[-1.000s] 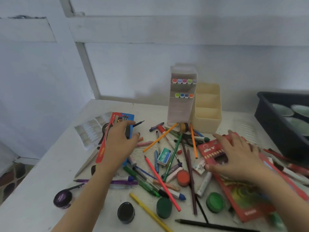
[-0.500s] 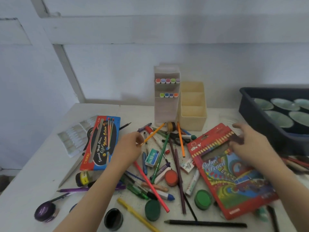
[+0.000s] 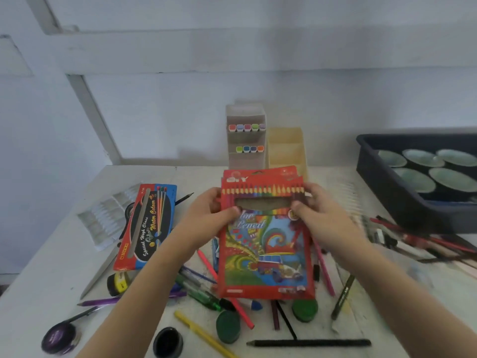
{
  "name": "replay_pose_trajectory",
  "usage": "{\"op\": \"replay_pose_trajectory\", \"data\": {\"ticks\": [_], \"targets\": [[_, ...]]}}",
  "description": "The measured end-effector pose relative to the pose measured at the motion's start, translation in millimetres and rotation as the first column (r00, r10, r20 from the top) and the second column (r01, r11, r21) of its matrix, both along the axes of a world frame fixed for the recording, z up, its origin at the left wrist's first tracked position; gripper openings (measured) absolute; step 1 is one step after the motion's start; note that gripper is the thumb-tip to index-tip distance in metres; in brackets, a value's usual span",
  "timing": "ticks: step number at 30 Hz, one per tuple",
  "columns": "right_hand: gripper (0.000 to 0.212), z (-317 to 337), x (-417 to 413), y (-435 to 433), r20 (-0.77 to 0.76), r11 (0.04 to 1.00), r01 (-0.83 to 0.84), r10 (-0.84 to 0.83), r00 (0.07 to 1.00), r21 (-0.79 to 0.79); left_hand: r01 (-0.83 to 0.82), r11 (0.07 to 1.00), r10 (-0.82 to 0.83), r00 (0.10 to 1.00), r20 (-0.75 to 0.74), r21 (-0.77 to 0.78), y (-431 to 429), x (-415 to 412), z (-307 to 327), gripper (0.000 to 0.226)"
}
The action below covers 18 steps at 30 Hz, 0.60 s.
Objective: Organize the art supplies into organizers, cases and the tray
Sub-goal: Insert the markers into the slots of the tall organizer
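L hand (image 3: 209,218) & R hand (image 3: 322,218): fingers (image 3: 228,211) of both grasping upper end of red colour-pencil box (image 3: 265,257), held above counter (image 3: 51,280), loose pens (image 3: 204,293) below fingers.

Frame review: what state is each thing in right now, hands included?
Colour pencil box: held above the table, top flap seems raised.
Left hand: grips the box's left edge.
Right hand: grips its right edge.
Watercolour box: flat on the table.
Marker organizer: upright, two rows of markers in it.
Beige organizer: upright, looks empty.
Dark tray: holds round dishes.
Green paint pots: appear closed.
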State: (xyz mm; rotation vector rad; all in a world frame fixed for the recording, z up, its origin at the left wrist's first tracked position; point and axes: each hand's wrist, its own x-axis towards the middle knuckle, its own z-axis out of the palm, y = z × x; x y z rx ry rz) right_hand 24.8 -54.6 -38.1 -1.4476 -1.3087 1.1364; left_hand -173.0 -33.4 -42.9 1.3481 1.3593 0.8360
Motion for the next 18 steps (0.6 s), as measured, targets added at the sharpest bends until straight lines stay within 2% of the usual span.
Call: {"op": "replay_pose_trajectory", "data": {"ticks": [3,6,9,12,13,14,16,18], "targets": [[0.028,-9,-4,-9,0.165,0.989,-0.145,0.149,0.975,-0.039,-0.117,0.986,0.140,0.968,-0.210,0.119,7,-8,-4,0.016],[0.028,-14,5,-15,0.249,0.975,-0.193,0.214,0.945,-0.107,-0.087,0.972,0.182,0.868,-0.461,0.219,19,-22,-11,0.016],[0.024,-12,28,-23,0.278,0.977,-0.165,0.197,0.940,-0.134,-0.073,0.966,0.223,0.723,-0.653,0.249,26,-31,-20,0.019],[0.022,-9,63,-28,0.343,0.994,-0.065,0.090,0.935,-0.083,-0.040,0.947,0.296,0.488,-0.821,0.318,29,-23,-27,0.035],[0.021,-10,77,-29,0.398,0.999,-0.023,0.039,0.917,-0.044,-0.021,0.934,0.328,0.443,-0.835,0.356,27,-16,-28,0.039],[0.020,-11,91,-30,0.467,1.000,0.003,-0.004,0.884,0.002,-0.008,0.918,0.358,0.448,-0.819,0.397,25,-9,-28,0.039],[0.025,-10,120,-36,0.625,1.000,-0.017,-0.002,0.780,0.025,0.021,0.887,0.375,0.552,-0.745,0.462,20,12,-27,0.035],[0.053,-9,143,-43,0.741,0.986,-0.106,0.169,0.649,-0.131,0.060,0.875,0.324,0.666,-0.672,0.480,15,34,-27,0.029]]}}
